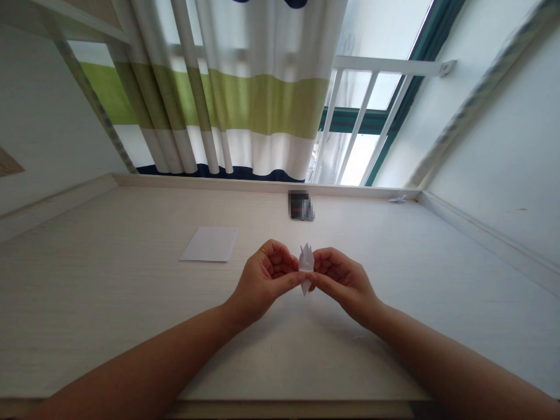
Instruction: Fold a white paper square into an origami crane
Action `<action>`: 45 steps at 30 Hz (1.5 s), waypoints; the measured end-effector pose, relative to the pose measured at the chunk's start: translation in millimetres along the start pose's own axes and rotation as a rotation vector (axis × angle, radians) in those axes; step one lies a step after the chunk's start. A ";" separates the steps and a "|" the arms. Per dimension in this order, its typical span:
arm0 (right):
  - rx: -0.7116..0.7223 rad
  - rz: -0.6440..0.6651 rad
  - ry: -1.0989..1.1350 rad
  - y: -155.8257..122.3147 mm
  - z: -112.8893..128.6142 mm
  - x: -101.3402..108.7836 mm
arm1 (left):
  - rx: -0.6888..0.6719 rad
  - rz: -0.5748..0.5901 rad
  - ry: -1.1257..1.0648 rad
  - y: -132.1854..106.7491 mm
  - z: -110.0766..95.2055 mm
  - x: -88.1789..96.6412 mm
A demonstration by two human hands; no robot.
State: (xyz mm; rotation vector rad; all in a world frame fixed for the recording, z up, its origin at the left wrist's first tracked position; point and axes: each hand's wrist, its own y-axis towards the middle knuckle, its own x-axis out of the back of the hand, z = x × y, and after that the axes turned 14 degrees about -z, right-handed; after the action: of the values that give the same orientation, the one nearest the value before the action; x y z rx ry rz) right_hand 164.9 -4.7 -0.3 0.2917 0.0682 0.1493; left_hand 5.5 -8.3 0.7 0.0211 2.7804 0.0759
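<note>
Folded paper (pixel 307 257) sits between left hand (pixel 262 279) and right hand (pixel 347 281), the sheet (pixel 210 244) left of them on the table (pixel 122 291).

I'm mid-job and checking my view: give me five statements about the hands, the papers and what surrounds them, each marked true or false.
1. The left hand and right hand both hold the folded paper. True.
2. The flat white sheet lies to the right of both hands. False: it lies to the left.
3. A ring is on the left hand. True.
4. The curtain has a broad red band. False: the band is green.
5. A dark, pixelated object lies beyond the hands on the table. True.
</note>
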 end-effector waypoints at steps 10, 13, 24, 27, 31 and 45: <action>-0.118 -0.023 0.022 0.4 0.5 0.0 | 0.046 -0.028 0.034 3.3 2.4 1.3; -0.135 -0.035 0.023 -0.3 -0.9 -1.0 | 0.059 -0.020 0.032 3.6 3.4 1.3; -0.155 -0.062 0.024 -3.2 -0.4 -5.2 | 0.062 0.006 -0.045 2.9 0.6 0.6; -0.143 -0.059 0.013 -4.9 1.8 -6.0 | 0.052 0.014 -0.053 1.6 -1.4 0.4; -0.134 -0.053 0.008 -4.7 3.2 -6.3 | 0.038 0.021 -0.055 0.8 -2.4 1.0; -0.051 -0.012 -0.182 -2.7 1.3 -3.5 | 0.036 0.002 -0.033 2.1 -1.2 1.7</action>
State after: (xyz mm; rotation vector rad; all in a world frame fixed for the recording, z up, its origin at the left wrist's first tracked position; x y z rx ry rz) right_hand 161.9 -8.1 0.3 0.2529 -0.1141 0.1116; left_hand 3.5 -6.2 1.3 0.0335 2.7482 0.0259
